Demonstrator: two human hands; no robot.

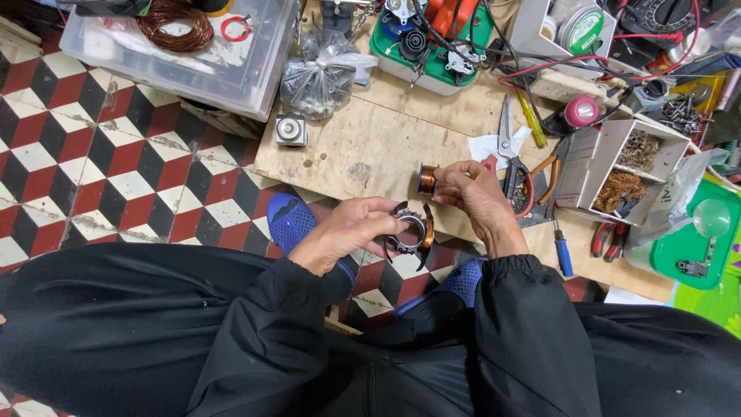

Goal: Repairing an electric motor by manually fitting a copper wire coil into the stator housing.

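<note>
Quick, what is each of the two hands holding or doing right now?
Left hand: closed on a ring-shaped metal part.
Right hand: closed on a copper wire spool.

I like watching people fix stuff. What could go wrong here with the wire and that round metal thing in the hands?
The thin copper wire between the spool in the right hand and the round metal part in the left hand might snag or snap if pulled hard. The part is held over the floor's edge of the wooden board, so it could drop. The scissors and pliers lie close to the right hand and could get bumped.
</note>
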